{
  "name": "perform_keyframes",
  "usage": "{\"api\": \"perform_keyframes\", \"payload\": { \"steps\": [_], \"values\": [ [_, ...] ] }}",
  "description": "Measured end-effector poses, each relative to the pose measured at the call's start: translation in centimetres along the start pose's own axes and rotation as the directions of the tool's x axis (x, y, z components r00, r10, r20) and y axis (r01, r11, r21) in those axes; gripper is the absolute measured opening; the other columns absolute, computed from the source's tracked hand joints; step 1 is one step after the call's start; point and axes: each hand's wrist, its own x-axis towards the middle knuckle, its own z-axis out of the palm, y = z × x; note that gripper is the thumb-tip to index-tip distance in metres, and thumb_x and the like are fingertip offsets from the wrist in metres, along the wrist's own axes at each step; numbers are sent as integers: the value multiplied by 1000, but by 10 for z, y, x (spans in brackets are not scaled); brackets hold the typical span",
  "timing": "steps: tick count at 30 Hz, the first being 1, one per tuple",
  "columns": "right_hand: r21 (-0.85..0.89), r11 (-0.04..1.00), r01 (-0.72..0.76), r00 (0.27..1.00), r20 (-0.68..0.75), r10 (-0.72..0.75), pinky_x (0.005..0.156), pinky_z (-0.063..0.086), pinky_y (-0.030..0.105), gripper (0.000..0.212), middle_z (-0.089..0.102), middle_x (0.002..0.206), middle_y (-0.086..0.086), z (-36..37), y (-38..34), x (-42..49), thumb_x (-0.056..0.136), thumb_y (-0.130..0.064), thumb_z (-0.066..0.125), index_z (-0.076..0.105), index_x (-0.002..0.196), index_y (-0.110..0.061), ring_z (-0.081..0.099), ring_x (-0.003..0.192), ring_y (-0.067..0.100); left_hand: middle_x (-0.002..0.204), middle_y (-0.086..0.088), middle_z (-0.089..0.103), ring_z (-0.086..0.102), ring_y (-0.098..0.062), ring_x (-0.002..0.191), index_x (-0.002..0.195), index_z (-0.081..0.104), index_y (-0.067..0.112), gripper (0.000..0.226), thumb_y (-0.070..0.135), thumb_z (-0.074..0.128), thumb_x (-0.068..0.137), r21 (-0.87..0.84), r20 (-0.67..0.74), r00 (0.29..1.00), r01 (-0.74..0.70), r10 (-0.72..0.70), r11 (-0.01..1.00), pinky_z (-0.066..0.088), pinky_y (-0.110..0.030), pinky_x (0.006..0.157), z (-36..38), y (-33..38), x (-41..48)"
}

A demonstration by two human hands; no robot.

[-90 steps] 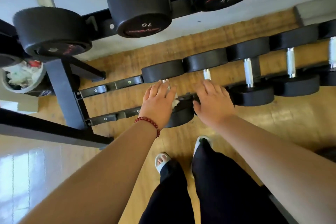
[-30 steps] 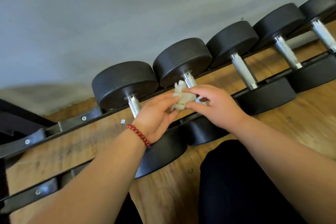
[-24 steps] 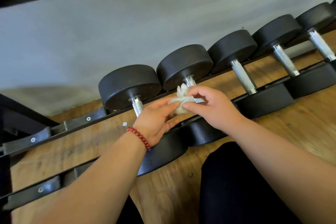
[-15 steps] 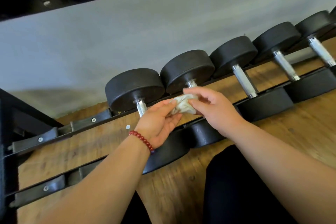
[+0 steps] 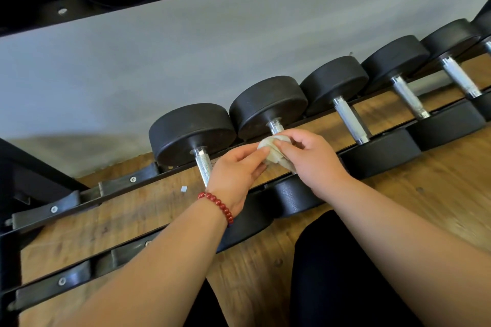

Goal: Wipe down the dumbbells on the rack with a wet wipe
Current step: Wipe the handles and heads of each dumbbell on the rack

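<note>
Change over the last second: the crumpled off-white wet wipe [image 5: 273, 151], whose corners stood up in loose points, is now pressed into a rounded, flattish wad. Its position is the same, over the near part of the chrome handle of the second black rubber-headed dumbbell [image 5: 268, 106] from the left end of the black steel rack [image 5: 117, 183], between back and front rails. Contact with the handle: cannot tell.

Grip is unchanged. The left hand [image 5: 236, 175] pinches the wad's left edge between thumb and fingertips. The right hand [image 5: 310, 159] pinches its right side with thumb and forefinger, the other fingers curled.

Materials: dumbbell heads are matte thick discs with rounded rims. The leftmost dumbbell [image 5: 191, 133] shows a bright, finely knurled bar with a smooth collar. Rack rails are flat, scuffed, with silver bolt heads. A glossy red bead bracelet [image 5: 216, 203] sits on the left wrist. The varnished wooden floor [image 5: 438, 180] shows its grain.
</note>
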Motion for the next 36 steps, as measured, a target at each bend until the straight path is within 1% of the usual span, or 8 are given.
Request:
{"api": "perform_keyframes", "payload": {
  "steps": [6, 8, 12, 18, 23, 28, 32, 36],
  "values": [
    [-63, 996, 59, 997, -54, -63, 64, 44, 6, 20, 63, 95, -12, 4, -1, -3, 95, -8, 54, 67, 98, -23, 57, 86, -6, 99, -5, 74, 71, -15, 92, 93, 70, 19, 8, 17, 63, 93, 162, -100, 995, 3, 13, 987, 58, -27, 80, 2, 0, 4],
    [-77, 994, 76, 996, -44, -80, 72, 45, 9, 25, 65, 97, -12, 4, 0, -4, 93, -5, 53, 71, 98, -22, 59, 91, -2, 97, -8, 74, 72, -15, 88, 93, 70, 15, 7, 13, 63, 93, 121, -118, 993, -4, 18, 993, 58, -27, 79, 2, 1, 5],
    [134, 989, 54, 998, 9, -56, 72, 51, 15, 14, 70, 96, -6, 3, -1, -8, 94, -16, 61, 75, 98, -18, 65, 90, 4, 91, -7, 74, 72, -13, 83, 95, 70, 9, 7, 9, 64, 91, 20, -122, 992, -11, 14, 1000, 56, -23, 74, -1, 3, 5],
    [42, 997, 58, 997, 38, -60, 73, 48, 9, 16, 71, 93, -13, 2, 1, -6, 92, -20, 64, 70, 98, -34, 64, 88, -2, 85, -6, 75, 73, -14, 80, 101, 66, 1, 13, 3, 54, 95, -200, -21, 999, 44, -49, 979, 58, -22, 70, -4, -1, -1],
    [-71, 986, 150, 986, 83, -144, 85, 43, 3, 25, 65, 112, -16, 4, 5, -5, 96, -20, 58, 68, 118, -25, 58, 106, -7, 89, -8, 74, 71, -17, 84, 102, 65, 5, 14, 6, 53, 97, -274, -45, 994, 86, -102, 958, 59, -25, 74, -4, -4, 4],
    [-15, 996, 84, 986, 147, -81, 84, 49, 11, 24, 71, 99, -19, -6, 6, 2, 86, -18, 71, 71, 105, -33, 64, 96, -5, 99, -5, 69, 65, -16, 91, 113, 62, 10, 18, 10, 54, 97, -152, -78, 992, 82, -95, 985, 54, -26, 83, -2, -11, 10],
    [-29, 1000, 11, 993, 114, -8, 81, 51, 14, 22, 71, 93, -18, -21, 12, 20, 86, -18, 72, 72, 93, -38, 64, 91, -4, 103, -3, 70, 66, -14, 100, 108, 61, 18, 17, 9, 48, 101, -206, -122, 991, 28, -54, 978, 51, -26, 92, 12, -19, 16],
    [-113, 994, 12, 993, 121, 2, 79, 47, 15, 22, 69, 97, -19, -39, 24, 42, 88, -18, 70, 70, 97, -38, 61, 89, -5, 117, 6, 63, 58, -8, 112, 104, 59, 32, 22, 21, 40, 104, 0, -237, 971, -23, 22, 1000, 40, -30, 107, 27, -40, 34]
  ]
}}
